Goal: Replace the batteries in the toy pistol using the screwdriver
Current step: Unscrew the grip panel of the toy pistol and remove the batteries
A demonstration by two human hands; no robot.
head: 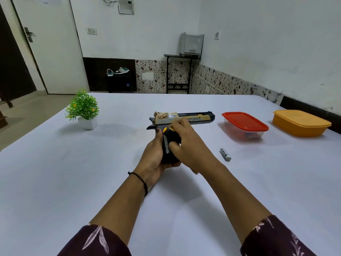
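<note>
the toy pistol (181, 119) lies on its side near the middle of the white table (110, 163), barrel pointing right, its tan slide printed with "desert eagle"; a smaller line beneath that is too blurred to read. the left hand (156, 154) is wrapped around the black grip from below, closed on it, thumb up the left side. the right hand (186, 145) is closed over the black-and-yellow handle of the screwdriver (168, 134), pressed against the grip; its tip is hidden. a silver strip shows in the grip, possibly a battery, but i cannot tell. a loose battery (225, 154) lies on the table right of the hands, its lettering unreadable. further right sit a clear box with a red lid (244, 121) and an orange lidded container (300, 123). a small potted plant (84, 108) stands far left.
</note>
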